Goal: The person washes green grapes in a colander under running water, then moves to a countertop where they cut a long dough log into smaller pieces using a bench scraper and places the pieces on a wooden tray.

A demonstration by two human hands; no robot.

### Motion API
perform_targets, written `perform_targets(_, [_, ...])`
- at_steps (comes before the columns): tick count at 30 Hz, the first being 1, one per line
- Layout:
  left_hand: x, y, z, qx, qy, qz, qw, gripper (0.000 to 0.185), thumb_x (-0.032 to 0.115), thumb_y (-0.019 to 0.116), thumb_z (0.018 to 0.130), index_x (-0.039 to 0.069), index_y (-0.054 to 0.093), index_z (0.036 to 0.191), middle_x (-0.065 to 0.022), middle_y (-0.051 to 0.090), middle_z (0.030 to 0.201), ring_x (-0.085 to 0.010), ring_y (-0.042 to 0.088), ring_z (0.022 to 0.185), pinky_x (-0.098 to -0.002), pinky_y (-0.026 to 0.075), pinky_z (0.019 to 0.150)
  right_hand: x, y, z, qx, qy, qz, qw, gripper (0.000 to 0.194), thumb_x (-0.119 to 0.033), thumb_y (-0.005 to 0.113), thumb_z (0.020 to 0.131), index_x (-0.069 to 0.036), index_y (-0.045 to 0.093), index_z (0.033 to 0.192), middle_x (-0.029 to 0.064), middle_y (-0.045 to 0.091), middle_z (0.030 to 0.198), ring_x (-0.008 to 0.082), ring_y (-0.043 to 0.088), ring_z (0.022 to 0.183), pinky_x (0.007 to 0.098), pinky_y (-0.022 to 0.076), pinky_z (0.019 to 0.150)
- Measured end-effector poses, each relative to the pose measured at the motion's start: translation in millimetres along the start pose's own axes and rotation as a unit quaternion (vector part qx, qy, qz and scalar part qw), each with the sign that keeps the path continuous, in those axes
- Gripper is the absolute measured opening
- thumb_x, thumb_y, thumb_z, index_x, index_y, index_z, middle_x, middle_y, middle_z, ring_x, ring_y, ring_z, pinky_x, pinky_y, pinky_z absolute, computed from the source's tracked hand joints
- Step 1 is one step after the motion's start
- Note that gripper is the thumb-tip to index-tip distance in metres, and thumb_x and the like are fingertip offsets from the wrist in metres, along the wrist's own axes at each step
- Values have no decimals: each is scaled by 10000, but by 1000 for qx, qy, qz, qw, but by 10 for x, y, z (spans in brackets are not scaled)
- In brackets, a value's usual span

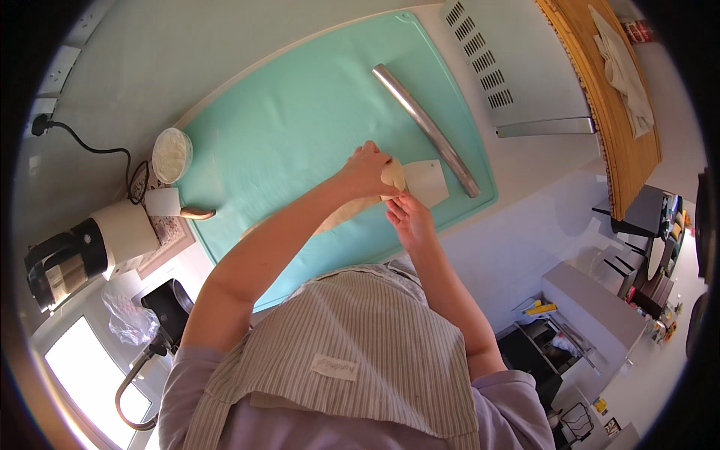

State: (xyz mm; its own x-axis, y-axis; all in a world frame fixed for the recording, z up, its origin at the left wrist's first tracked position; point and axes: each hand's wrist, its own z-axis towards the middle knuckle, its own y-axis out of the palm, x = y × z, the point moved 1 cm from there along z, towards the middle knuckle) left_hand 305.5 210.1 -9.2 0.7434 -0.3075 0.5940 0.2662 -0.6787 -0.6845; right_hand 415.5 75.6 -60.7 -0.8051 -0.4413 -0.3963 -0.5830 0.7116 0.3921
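Observation:
A pale piece of dough (393, 178) is in my left hand (365, 171), its fingers and thumb curved around it. My right hand (413, 220), palm partly up, grips the near edge of the dough with its fingertips. Under my left forearm a long strip of dough (346, 216) lies on the green silicone mat (270, 140); the forearm hides part of it. Just right of my hands lies a white dough scraper (428, 183). Beyond it, a metal rolling pin (426, 129) lies slantwise on the mat.
At the mat's left edge are a bowl of white powder (172, 156) and a white-bladed scraper with a wooden handle (197, 214). A white appliance with a black-handled jug (107, 242) stands beyond them. At right, a vented appliance (523, 67) stands beside the mat, near a wooden board (624, 140) bearing a cloth.

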Motion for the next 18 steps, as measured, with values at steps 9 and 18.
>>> perform_targets(9, [228, 12, -397, 4, 218, -189, 957, 477, 84, 745, 738, 107, 549, 1173, -39, 584, 1190, -232, 537, 1109, -355, 414, 984, 33, 104, -399, -17, -205, 8, 979, 383, -154, 533, 898, -64, 441, 1259, 67, 524, 1178, 175, 485, 1104, 320, 417, 888])
perform_targets(18, [566, -273, -623, -95, 124, -782, 603, 613, 249, 637, 894, 111, 335, 1410, -85, 489, 1329, -225, 442, 1258, -422, 347, 1062, -707, 430, -1278, -141, -377, -187, 896, 503, -241, 487, 963, -43, 320, 1395, 109, 402, 1381, 227, 390, 1280, 367, 327, 1046])
